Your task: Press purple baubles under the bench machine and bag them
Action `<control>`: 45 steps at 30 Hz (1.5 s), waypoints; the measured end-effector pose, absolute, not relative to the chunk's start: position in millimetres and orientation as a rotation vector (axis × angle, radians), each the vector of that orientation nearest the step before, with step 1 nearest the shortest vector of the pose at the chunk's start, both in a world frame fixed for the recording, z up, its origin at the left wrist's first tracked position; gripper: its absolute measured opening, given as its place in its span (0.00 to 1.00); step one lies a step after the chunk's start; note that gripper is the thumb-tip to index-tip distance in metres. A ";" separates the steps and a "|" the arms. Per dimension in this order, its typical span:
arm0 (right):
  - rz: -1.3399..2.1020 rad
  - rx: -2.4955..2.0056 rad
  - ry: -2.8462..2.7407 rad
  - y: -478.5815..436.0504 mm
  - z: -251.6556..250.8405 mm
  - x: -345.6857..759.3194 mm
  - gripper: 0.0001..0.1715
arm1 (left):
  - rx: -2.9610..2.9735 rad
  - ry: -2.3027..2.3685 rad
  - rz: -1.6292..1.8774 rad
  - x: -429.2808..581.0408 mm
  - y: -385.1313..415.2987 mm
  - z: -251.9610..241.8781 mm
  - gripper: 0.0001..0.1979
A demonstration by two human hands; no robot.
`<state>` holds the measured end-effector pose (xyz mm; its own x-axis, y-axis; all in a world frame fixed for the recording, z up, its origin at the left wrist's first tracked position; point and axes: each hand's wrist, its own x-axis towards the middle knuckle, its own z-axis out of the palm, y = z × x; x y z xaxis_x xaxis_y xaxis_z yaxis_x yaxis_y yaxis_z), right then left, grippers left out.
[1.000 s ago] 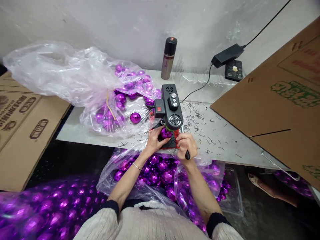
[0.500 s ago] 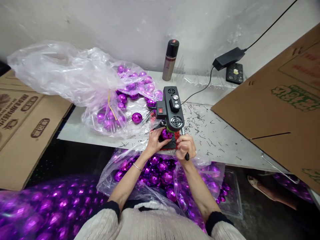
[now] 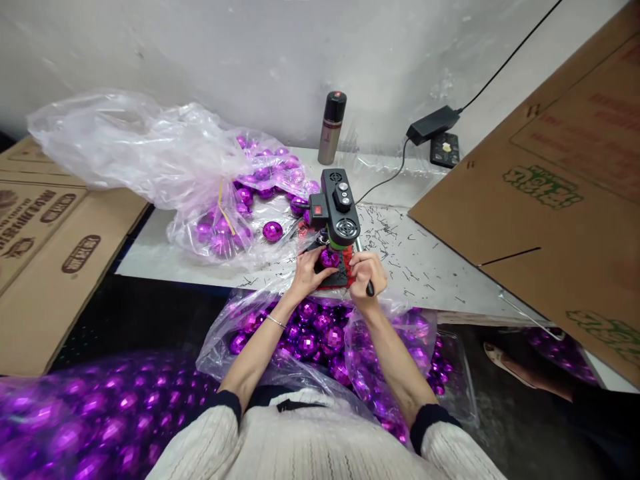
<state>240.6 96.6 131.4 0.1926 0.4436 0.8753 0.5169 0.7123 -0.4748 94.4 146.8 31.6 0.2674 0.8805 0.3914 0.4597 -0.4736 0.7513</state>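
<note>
A small black bench machine (image 3: 336, 211) with a red switch stands on the white table (image 3: 430, 280). Under its head sits a purple faceted ball (image 3: 329, 257) on a black and red base. My left hand (image 3: 307, 273) holds that ball in place from the left. My right hand (image 3: 367, 273) is closed around the machine's black lever handle (image 3: 369, 289), just right of the ball. A clear plastic bag (image 3: 320, 337) with several purple balls lies open in front of me, below the table edge.
A second clear bag (image 3: 165, 167) with purple balls lies on the table to the left. A spray can (image 3: 332, 127) and a power adapter (image 3: 433, 124) stand by the wall. Cardboard sheets (image 3: 545, 200) lean at right and left. Small dark metal bits litter the table. Another person's foot (image 3: 503, 363) is at lower right.
The view shifted slightly; both hands stay at the machine, the left on the ball and the right on the lever, which sits a little higher than before.
</note>
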 end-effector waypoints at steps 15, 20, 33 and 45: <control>0.129 -1.070 -1.420 92.0 156.0 245.4 0.29 | 2.123 0.908 0.461 15.1 0.1 50.0 0.32; 0.085 -0.959 -1.465 88.9 161.4 245.5 0.24 | 2.202 0.961 0.417 23.0 -2.2 55.4 0.37; 0.000 -0.904 -1.497 88.8 161.6 244.8 0.20 | 1.943 1.836 0.925 -4.4 213.8 82.6 0.26; -0.010 -0.915 -1.489 89.6 160.9 243.6 0.20 | 0.973 1.023 1.133 21.9 163.3 79.9 0.24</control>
<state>243.6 89.6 160.9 0.1467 0.5191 0.8420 0.5300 0.6775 -0.5100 21.9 163.3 79.9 0.1207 0.9837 -0.1330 -0.2326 0.1583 0.9596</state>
